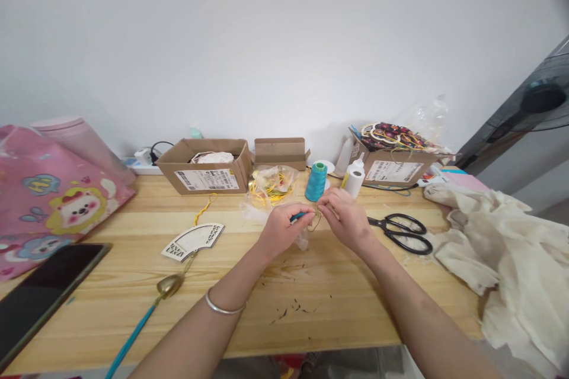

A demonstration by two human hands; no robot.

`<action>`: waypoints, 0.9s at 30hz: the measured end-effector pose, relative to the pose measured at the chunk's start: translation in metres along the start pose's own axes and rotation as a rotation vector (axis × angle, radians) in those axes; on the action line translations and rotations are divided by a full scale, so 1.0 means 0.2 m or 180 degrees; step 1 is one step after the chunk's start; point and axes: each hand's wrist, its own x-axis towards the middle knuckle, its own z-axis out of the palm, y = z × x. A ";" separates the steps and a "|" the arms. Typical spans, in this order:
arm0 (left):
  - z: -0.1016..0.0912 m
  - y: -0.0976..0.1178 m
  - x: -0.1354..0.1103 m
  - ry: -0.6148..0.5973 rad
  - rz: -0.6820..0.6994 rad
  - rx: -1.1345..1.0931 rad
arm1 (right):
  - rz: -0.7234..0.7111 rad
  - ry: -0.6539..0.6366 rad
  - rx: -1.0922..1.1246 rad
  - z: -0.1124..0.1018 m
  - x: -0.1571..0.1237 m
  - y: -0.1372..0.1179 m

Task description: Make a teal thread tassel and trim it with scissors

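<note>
Around a narrow teal piece [299, 217], probably bundled thread, the fingers of my left hand [282, 228] are closed; most of it is hidden. Against it, my right hand [344, 216] pinches a thin golden-brown cord [316, 222], which loops down between the hands. Just behind them stands a cone of teal thread [316, 182]. To the left lies a white fan-shaped pendant [194, 241] with a yellow cord, joined to a gold cap [169, 286] and a teal tassel [133, 334]. Black-handled scissors [402, 232] rest right of my right hand.
Along the wall stand an open carton [204, 169], a bag of yellow cords [273, 185], a white glue bottle [354, 174] and a filled carton [395, 160]. Cream cloth [511, 260] covers the right edge. A phone [44, 290] and pink bag [57, 201] occupy the left.
</note>
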 end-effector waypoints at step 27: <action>0.01 -0.01 0.00 0.0499 -0.0728 -0.0813 | 0.0800 0.0261 0.0986 0.01 0.00 -0.06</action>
